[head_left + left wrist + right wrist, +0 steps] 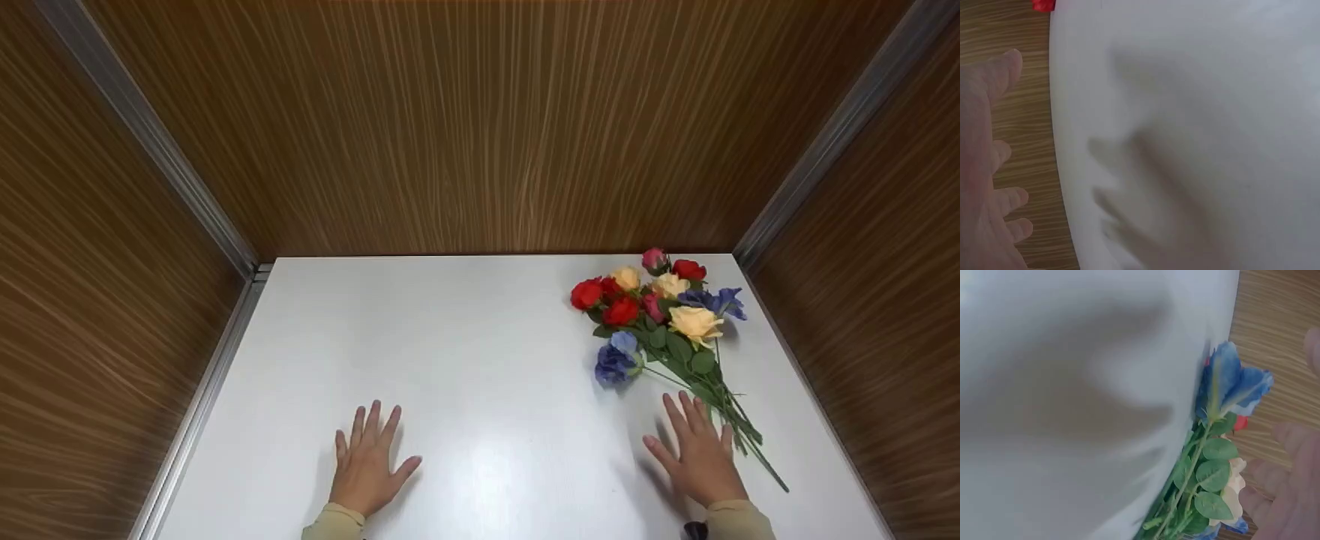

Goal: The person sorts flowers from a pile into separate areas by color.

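On the white table (480, 337), both hands lie flat, fingers spread, holding nothing. Left hand (367, 461) sits alone, front left; right hand (701, 454) front right, fingertips just beside the green stems of the flower bunch (660, 319). The bunch lies at the back right, blooms toward the wooden back wall (480, 127), untouched so far; nothing looks started. Wide bare tabletop in the middle and left; bunch close to right edge.

white table (487, 360), wood-grain walls (480, 127)
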The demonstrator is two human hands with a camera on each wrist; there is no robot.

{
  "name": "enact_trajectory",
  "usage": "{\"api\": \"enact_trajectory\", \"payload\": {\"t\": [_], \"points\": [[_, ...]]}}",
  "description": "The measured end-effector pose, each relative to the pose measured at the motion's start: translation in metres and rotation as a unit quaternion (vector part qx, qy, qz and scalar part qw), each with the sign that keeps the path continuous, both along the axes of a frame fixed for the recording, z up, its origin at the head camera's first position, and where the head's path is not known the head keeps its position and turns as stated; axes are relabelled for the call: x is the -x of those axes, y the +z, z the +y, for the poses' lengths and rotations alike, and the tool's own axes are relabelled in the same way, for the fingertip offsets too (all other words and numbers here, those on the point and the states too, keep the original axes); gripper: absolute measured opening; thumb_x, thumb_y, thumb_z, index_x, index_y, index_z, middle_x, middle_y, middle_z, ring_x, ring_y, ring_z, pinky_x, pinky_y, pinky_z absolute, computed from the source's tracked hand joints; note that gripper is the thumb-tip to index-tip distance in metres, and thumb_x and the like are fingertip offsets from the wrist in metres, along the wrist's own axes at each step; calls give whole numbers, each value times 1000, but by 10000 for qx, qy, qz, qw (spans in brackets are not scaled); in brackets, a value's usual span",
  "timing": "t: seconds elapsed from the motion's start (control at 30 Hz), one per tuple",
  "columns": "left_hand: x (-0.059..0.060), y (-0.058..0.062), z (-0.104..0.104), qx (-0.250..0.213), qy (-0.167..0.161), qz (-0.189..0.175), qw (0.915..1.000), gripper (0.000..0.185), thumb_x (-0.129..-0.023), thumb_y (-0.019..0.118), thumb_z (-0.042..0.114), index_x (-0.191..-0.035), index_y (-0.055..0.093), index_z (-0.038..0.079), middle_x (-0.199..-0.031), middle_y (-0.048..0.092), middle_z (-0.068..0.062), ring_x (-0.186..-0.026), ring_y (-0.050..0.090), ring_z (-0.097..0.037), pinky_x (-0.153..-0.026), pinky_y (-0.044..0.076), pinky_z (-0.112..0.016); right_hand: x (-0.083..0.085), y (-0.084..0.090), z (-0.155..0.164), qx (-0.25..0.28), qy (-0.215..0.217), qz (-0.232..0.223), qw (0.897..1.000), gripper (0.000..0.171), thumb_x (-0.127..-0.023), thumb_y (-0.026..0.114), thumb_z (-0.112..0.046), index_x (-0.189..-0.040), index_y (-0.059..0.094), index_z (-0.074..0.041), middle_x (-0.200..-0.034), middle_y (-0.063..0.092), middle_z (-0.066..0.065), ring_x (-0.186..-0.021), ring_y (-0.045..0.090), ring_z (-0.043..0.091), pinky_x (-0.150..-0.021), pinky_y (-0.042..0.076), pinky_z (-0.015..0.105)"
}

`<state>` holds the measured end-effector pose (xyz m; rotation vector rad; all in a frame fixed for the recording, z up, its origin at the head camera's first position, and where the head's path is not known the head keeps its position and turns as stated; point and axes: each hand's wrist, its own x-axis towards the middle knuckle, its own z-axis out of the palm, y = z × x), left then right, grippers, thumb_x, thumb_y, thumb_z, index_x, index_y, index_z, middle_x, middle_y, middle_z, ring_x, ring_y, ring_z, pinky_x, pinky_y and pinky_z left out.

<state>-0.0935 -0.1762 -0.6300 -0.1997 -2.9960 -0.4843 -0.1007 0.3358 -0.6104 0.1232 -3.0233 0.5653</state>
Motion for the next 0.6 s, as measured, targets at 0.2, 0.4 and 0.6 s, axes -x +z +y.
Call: {"api": "enact_trajectory", "payload": {"t": [0.2,0.4,0.6], "points": [[8,5,4,27,-96,79,9999,85,-81,64,62,-150,35,21,-156,23,-14,-143,14,-39,-103,14,-71,16,16,23,82,-273,338,9990,72,-97,49,-50,-149,30,-5,-151,24,27,-137,19,50,-98,7,76],[16,10,12,99,-229,124,9996,84,-81,65,61,-149,35,21,-156,25,-15,-143,17,-39,-103,16,-70,34,28,52,239,-655,203,9974,72,-99,45,-48,-145,30,6,-145,27,34,-131,23,55,-98,15,74],[25,12,23,66,-447,100,9989,83,-83,63,61,-150,34,21,-156,24,-13,-143,17,-38,-105,17,-67,45,30,77,304,-961,39,9949,72,-100,45,-46,-142,30,11,-141,31,38,-126,28,57,-97,22,70]]}}
